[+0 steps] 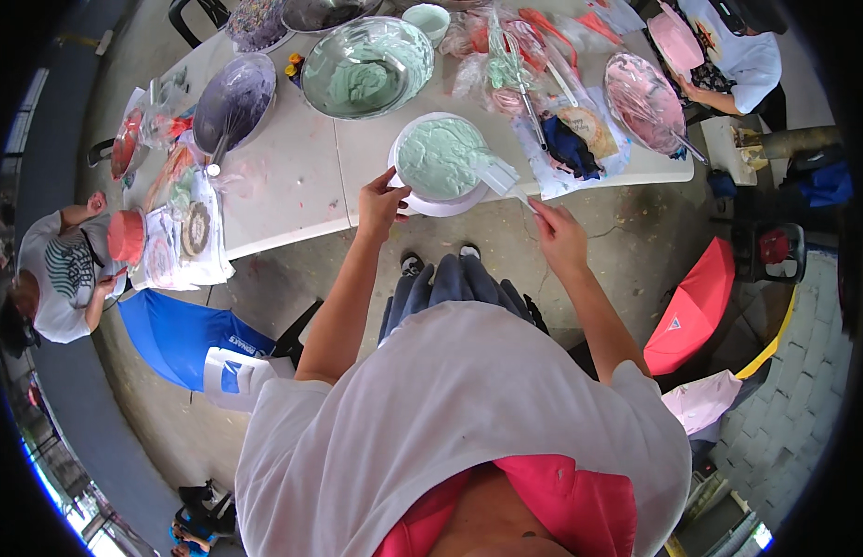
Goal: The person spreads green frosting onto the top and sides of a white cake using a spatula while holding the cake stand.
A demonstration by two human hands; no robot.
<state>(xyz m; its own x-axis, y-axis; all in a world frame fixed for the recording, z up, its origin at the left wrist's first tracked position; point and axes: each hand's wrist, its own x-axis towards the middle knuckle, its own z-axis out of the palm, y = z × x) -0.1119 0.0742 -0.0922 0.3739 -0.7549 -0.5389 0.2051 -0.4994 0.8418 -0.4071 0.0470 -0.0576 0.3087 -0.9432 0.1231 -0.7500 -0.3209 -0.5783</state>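
Observation:
A round cake (439, 156) with pale green icing spread in ridges over its top rests on a white cake stand (435, 208) near the table's front edge. My left hand (382, 206) grips the stand's left rim with thumb and fingers. In my right hand (560, 238) is the handle of a spatula (499, 174). Its flat pale blade, smeared with green icing, touches or nearly touches the cake's right side. Just beyond the cake, a large metal bowl (367, 68) holds more green icing.
On the white table (297, 190) stand a bowl of purple icing (233, 102) and a bowl of pink icing (644, 100). Whisks and plastic bags (478, 46) lie at the back right. One person holds a pink cake (676, 42); another works at a coral cake (127, 237). Umbrellas stand behind.

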